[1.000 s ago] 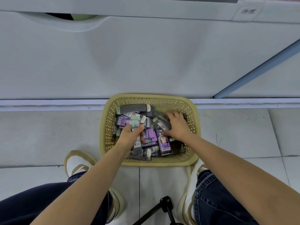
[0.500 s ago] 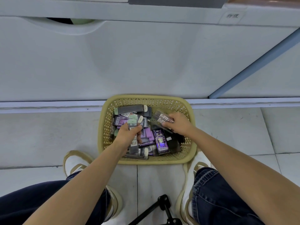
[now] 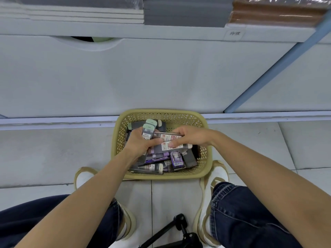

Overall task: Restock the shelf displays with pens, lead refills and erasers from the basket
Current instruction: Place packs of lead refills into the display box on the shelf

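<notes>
A tan plastic basket (image 3: 204,169) sits on the floor between my feet, holding several dark and purple lead-refill cases (image 3: 176,159). My left hand (image 3: 139,145) grips two upright grey cases with pale green caps (image 3: 149,130) above the basket. My right hand (image 3: 191,136) pinches two flat dark cases with white and red labels (image 3: 172,145) and holds them against the ones in my left hand.
A white cabinet front (image 3: 143,77) with a cut-out handle (image 3: 93,42) rises behind the basket. Above it a shelf (image 3: 161,31) carries stacked grey and brown notebooks (image 3: 186,13). A black tripod leg (image 3: 172,233) lies between my shoes.
Both hands have lifted out of the basket and come together. My right hand picked up labelled cases and moved them left to my left hand. The view tilted upward.
</notes>
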The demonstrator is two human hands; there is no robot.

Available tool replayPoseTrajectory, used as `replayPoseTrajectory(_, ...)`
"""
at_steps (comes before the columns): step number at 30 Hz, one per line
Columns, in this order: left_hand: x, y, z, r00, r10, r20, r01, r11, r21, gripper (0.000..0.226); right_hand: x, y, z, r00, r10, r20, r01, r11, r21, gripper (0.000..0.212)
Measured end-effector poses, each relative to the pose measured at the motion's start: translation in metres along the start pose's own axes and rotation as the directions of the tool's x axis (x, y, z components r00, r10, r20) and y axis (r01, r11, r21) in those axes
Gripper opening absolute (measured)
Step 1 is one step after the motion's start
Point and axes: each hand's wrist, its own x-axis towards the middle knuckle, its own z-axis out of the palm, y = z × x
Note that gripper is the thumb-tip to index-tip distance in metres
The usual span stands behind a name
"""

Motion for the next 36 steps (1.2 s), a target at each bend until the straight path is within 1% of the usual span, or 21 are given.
replayPoseTrajectory(2, -0.003, 0.005, -0.001, 0.998, 0.003, -0.063, -0.007, 0.998, -0.059, 0.02, -0.003, -0.005, -0.005, 0.998, -0.011, -0.056, 0.017, 0.994, 0.106, 0.034)
replayPoseTrajectory(4, -0.004, 0.009, -0.003, 0.992, -0.004, -0.123, -0.01, 0.993, -0.116, 0.019, -0.006, -0.008, -0.009, 0.991, -0.024, -0.129, 0.049, 0.981, 0.188, 0.044)
replayPoseTrajectory(6, -0.006, 0.015, -0.006, 0.987, -0.031, -0.159, 0.001, 0.982, -0.187, 0.017, -0.008, -0.013, -0.013, 0.966, -0.056, -0.252, 0.112, 0.97, 0.214, 0.046)
replayPoseTrajectory(8, -0.009, 0.02, -0.009, 0.989, -0.059, -0.137, 0.02, 0.964, -0.266, 0.013, -0.012, -0.019, -0.017, 0.914, -0.111, -0.39, 0.194, 0.964, 0.18, 0.04)
replayPoseTrajectory(10, -0.013, 0.027, -0.011, 0.995, -0.077, -0.063, 0.059, 0.966, -0.252, 0.011, -0.019, -0.026, -0.021, 0.872, -0.169, -0.46, 0.273, 0.947, 0.169, 0.032)
replayPoseTrajectory(11, -0.015, 0.03, -0.012, 0.997, -0.076, -0.021, 0.07, 0.976, -0.208, 0.011, -0.023, -0.03, -0.024, 0.868, -0.186, -0.461, 0.291, 0.942, 0.167, 0.029)
replayPoseTrajectory(13, -0.02, 0.039, -0.015, 0.999, -0.044, 0.031, 0.048, 0.991, -0.128, 0.013, -0.033, -0.039, -0.03, 0.89, -0.208, -0.407, 0.277, 0.954, 0.119, 0.024)
replayPoseTrajectory(16, -0.026, 0.056, -0.019, 0.998, 0.052, -0.017, -0.053, 0.994, -0.092, 0.017, -0.045, -0.052, -0.035, 0.924, -0.235, -0.301, 0.253, 0.967, 0.022, 0.02)
replayPoseTrajectory(18, -0.032, 0.068, -0.02, 0.994, 0.108, -0.008, -0.109, 0.992, -0.07, 0.021, -0.054, -0.065, -0.035, 0.914, -0.261, -0.312, 0.277, 0.961, 0.007, 0.023)
replayPoseTrajectory(20, -0.042, 0.082, -0.017, 0.987, 0.153, 0.046, -0.152, 0.988, -0.019, 0.021, -0.064, -0.08, -0.034, 0.891, -0.302, -0.339, 0.315, 0.949, -0.016, 0.02)
replayPoseTrajectory(22, -0.05, 0.097, -0.013, 0.98, 0.194, 0.052, -0.193, 0.981, -0.012, 0.016, -0.073, -0.098, -0.032, 0.859, -0.351, -0.374, 0.364, 0.931, -0.038, 0.018)
replayPoseTrajectory(26, -0.064, 0.138, -0.015, 0.958, 0.287, 0.004, -0.285, 0.951, -0.124, 0.008, -0.098, -0.135, -0.034, 0.758, -0.455, -0.466, 0.482, 0.874, -0.07, 0.023)
replayPoseTrajectory(29, -0.077, 0.177, -0.019, 0.925, 0.38, 0.008, -0.373, 0.913, -0.163, 0.009, -0.123, -0.169, -0.036, 0.709, -0.525, -0.471, 0.536, 0.835, -0.125, 0.023)
replayPoseTrajectory(32, -0.095, 0.222, -0.02, 0.895, 0.441, 0.069, -0.428, 0.891, -0.152, 0.009, -0.155, -0.204, -0.041, 0.656, -0.588, -0.474, 0.558, 0.8, -0.22, 0.02)
replayPoseTrajectory(34, -0.108, 0.256, -0.02, 0.881, 0.468, 0.07, -0.457, 0.88, -0.13, 0.017, -0.177, -0.229, -0.045, 0.611, -0.622, -0.489, 0.537, 0.78, -0.322, 0.021)
replayPoseTrajectory(36, -0.122, 0.291, -0.02, 0.864, 0.499, 0.074, -0.477, 0.855, -0.203, 0.02, -0.202, -0.254, -0.051, 0.537, -0.671, -0.512, 0.525, 0.74, -0.42, 0.019)
